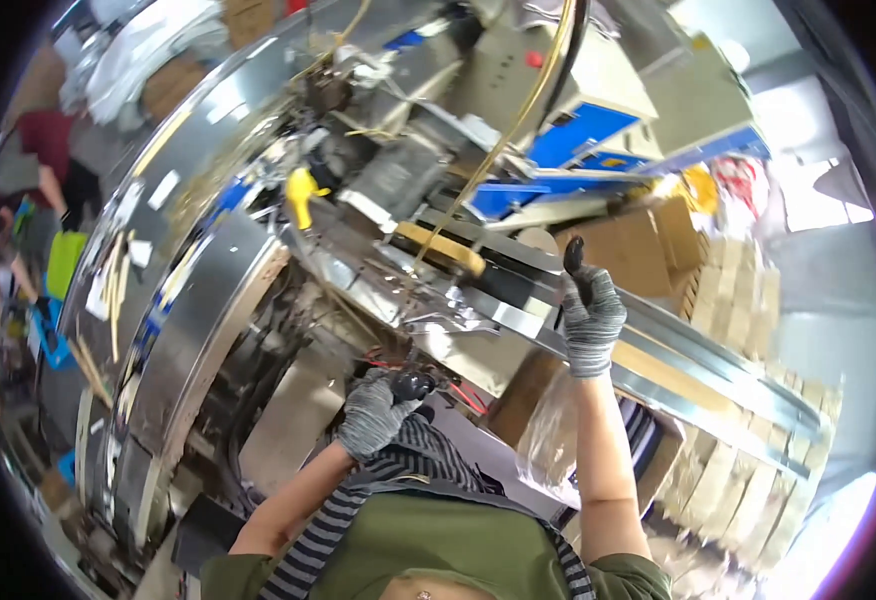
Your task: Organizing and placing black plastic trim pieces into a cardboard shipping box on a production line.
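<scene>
My right hand point(594, 318), in a grey knitted glove with black-coated fingers, reaches forward over the metal rails point(723, 378) of a machine. Its fingers are curled, and a black tip stands up from it. Whether that is a coated finger or a handle cannot be told. Nearer my body, my left hand point(370, 418), gloved alike, is closed at the machine's front edge, beside red wires point(470, 397). What it holds, if anything, is hidden. Between and beyond the hands lie the machine's metal middle point(398, 290) and a yellowish bar point(440, 248).
A yellow air gun or nozzle point(302, 196) sits on the machine's far left. Curved metal worktops point(203, 335) run along the left. Cardboard boxes point(623, 245) and stacked wooden pallets point(733, 300) stand right. Another person point(46, 150) is at the far left. A yellow hose point(498, 150) hangs overhead.
</scene>
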{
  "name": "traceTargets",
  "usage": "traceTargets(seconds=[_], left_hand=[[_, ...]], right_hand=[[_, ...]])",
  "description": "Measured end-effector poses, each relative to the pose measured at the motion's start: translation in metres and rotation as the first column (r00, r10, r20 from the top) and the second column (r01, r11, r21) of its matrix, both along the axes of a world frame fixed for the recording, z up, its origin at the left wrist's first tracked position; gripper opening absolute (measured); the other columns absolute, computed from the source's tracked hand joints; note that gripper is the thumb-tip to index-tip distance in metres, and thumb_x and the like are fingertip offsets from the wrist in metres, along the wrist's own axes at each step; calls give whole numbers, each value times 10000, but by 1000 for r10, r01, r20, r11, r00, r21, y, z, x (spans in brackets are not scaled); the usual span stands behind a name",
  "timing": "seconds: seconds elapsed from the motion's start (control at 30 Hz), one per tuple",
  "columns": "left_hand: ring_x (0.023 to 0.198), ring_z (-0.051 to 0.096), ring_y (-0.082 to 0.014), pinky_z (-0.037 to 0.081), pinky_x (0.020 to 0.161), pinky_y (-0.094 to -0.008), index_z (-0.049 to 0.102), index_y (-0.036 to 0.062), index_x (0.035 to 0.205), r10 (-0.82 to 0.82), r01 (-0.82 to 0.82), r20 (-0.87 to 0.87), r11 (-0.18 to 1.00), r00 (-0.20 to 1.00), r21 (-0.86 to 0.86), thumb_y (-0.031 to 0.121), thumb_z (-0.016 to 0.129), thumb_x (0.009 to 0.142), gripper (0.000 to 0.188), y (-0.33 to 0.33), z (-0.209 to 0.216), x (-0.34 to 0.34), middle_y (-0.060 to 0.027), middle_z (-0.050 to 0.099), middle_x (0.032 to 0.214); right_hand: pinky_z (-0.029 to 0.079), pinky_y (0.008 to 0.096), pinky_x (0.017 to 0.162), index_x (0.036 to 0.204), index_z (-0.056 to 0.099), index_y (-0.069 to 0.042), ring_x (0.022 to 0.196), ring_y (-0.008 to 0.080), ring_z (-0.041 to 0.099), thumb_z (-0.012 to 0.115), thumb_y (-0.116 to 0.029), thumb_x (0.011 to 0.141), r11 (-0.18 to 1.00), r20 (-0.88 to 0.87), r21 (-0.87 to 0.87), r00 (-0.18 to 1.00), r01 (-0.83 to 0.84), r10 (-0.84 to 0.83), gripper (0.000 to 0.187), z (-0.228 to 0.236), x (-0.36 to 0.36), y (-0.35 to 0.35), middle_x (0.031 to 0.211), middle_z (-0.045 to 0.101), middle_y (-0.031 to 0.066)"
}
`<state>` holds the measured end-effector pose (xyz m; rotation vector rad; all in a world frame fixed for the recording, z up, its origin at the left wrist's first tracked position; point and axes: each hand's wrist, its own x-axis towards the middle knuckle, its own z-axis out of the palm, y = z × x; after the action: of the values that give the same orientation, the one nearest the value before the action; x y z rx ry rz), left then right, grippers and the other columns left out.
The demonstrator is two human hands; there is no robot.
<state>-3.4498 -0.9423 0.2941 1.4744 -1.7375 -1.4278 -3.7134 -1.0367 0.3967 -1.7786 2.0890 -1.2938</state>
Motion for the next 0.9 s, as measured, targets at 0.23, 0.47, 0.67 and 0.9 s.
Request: traceTargets(seconds=[0.23, 0.47, 0.67, 0.9], left_hand=[[742, 652, -204, 492, 693, -339, 646, 42, 979, -69, 215, -352, 893, 933, 396, 174, 717, 747, 276, -9, -5, -30, -98, 680, 779], [714, 621, -129, 486, 679, -273, 599, -20, 991, -171, 271, -343, 924, 924, 271, 108, 636, 811, 224, -11, 1, -37, -79, 668, 792], [742, 605, -128, 481, 713, -289, 617, 11, 1009, -81, 225, -348, 891, 934, 394, 91, 672, 781, 248, -16, -5, -27, -49, 675, 829], [707, 640, -128, 497, 662, -278, 659, -9, 851, -46, 192, -320, 878, 946, 438, 98, 650, 810, 115, -25, -2, -30, -72, 690, 766]], right_hand=[[493, 390, 725, 841, 681, -89, 786, 342, 630, 654, -137, 704, 798, -235, 526, 952, 294, -196, 147, -71, -78, 36, 800, 654, 167], [495, 391, 704, 835, 708, -84, 745, 313, 647, 705, -219, 725, 679, -336, 539, 866, 499, -370, 174, -94, -52, -9, 795, 665, 163], [490, 401, 776, 875, 712, -120, 841, 326, 631, 684, -262, 742, 646, -338, 606, 885, 465, -321, 197, -89, -36, -14, 881, 664, 145], [493, 388, 805, 924, 706, -124, 864, 324, 631, 701, -241, 727, 605, -226, 686, 909, 404, -351, 229, -88, -42, -21, 915, 661, 162]])
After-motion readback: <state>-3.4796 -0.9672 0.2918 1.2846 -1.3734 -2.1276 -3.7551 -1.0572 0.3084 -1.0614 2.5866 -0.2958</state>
